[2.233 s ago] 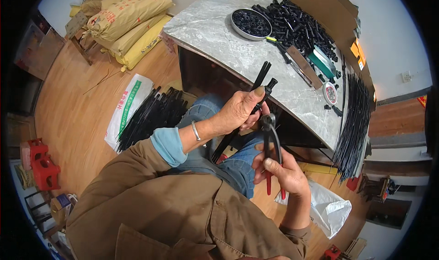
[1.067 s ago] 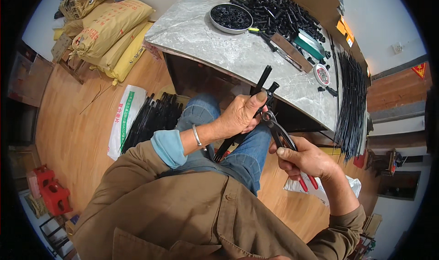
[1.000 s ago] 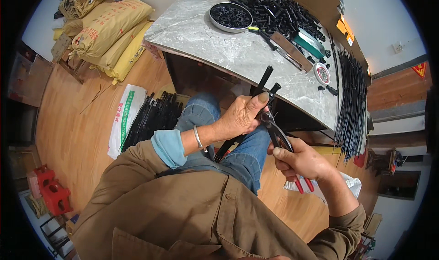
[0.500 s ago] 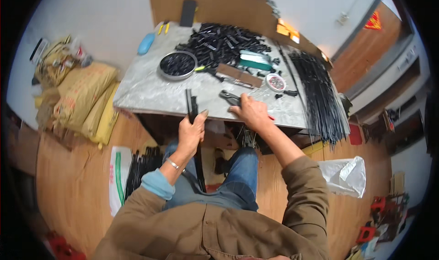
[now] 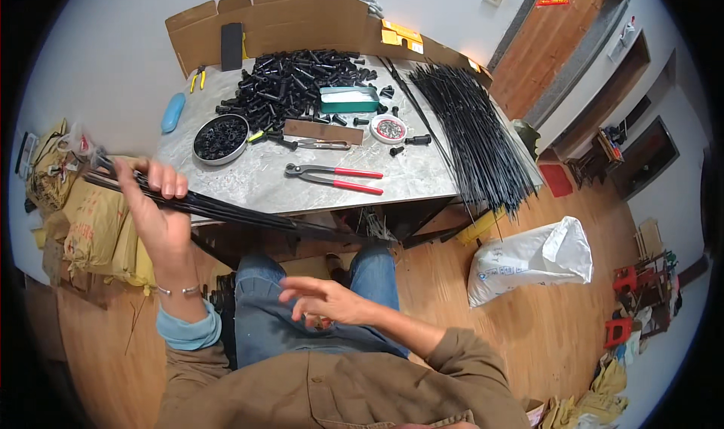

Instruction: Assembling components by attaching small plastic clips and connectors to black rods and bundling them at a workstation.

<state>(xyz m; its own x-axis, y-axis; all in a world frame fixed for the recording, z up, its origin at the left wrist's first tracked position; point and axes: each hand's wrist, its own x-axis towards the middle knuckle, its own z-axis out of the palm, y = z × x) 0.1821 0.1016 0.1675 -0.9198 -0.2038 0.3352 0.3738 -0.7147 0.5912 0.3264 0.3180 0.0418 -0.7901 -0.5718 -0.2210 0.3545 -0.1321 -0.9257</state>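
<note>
Brown shirt, blue cuff, jeans, bracelet

Small home-style workshop doing piecework assembly. Marble-topped table was crowded with a heap of black plastic parts, a bundle of black rods, red-handled pincers and a flattened cardboard box. Wood floor held stacked sacks and a white bag.

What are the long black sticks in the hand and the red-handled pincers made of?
The black rods in the left hand look like thin, dull black metal or plastic, staying straight. The pincers seem to be grey metal, with glossy red handle sleeves, probably plastic or rubber.
</note>
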